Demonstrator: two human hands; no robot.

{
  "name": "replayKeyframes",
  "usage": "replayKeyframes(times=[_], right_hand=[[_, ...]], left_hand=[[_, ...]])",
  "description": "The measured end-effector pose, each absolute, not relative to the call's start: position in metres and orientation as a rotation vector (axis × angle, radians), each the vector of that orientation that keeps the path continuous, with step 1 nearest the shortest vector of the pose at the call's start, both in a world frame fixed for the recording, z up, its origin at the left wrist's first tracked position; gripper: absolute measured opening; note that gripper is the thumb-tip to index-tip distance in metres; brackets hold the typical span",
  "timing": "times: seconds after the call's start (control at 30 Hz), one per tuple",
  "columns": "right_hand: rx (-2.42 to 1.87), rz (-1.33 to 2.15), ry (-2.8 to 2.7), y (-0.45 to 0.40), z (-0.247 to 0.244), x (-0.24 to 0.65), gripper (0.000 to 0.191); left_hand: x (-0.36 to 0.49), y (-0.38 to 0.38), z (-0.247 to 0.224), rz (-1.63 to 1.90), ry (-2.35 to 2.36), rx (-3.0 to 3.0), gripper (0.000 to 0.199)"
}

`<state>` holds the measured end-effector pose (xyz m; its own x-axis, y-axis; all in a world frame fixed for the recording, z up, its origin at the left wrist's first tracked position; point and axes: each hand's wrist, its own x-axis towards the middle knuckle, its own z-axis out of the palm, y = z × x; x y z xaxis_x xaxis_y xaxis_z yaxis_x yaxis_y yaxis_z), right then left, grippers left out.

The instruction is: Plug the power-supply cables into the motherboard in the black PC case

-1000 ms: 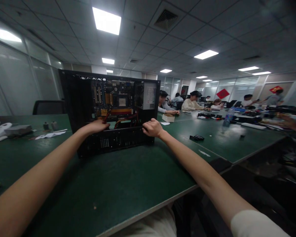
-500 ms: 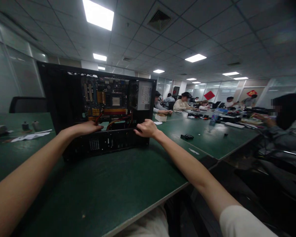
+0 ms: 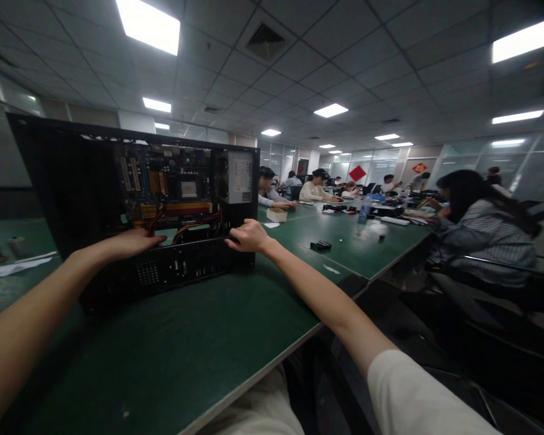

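A black computer case [image 3: 194, 260] stands on the green table with its open side toward me. Inside it are the motherboard [image 3: 163, 175], a silver power supply [image 3: 240, 175] at the upper right, and red and yellow cables [image 3: 193, 229] along the bottom. My left hand [image 3: 133, 240] hooks over the case's lower frame edge beside the red cables; its fingertips are partly hidden inside. At the right end of that same edge, my right hand [image 3: 249, 235] is closed around the metal, fingers curled.
Beyond the case a small white box [image 3: 277, 214] and black parts [image 3: 320, 246] lie on the green table [image 3: 199, 338]. White paper [image 3: 18, 267] lies at left. A person in a striped top [image 3: 494, 229] sits at right; several others work farther back.
My view has turned a little to the right, so the case and both hands appear farther left. Both hands keep about the same places on the case.
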<state>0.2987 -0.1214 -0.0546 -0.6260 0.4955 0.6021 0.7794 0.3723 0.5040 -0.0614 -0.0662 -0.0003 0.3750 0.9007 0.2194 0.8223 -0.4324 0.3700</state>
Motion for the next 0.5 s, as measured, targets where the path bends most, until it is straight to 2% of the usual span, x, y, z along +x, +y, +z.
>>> replayKeyframes(times=[0.17, 0.4, 0.5], right_hand=[[-1.15, -1.086, -2.281, -0.129, -0.053, 0.294, 0.049], [-1.178, -0.991, -2.237, -0.137, -0.053, 0.286, 0.05], [-1.132, -0.902, -2.174, -0.141, -0.051, 0.282, 0.045]], left_hand=[[-0.059, -0.083, 0.007, 0.499, 1.405, 2.452, 0.082], [-0.06, -0.094, 0.011, 0.619, 1.281, 2.524, 0.071], [-0.055, -0.098, 0.011, 0.683, 1.185, 2.561, 0.074]])
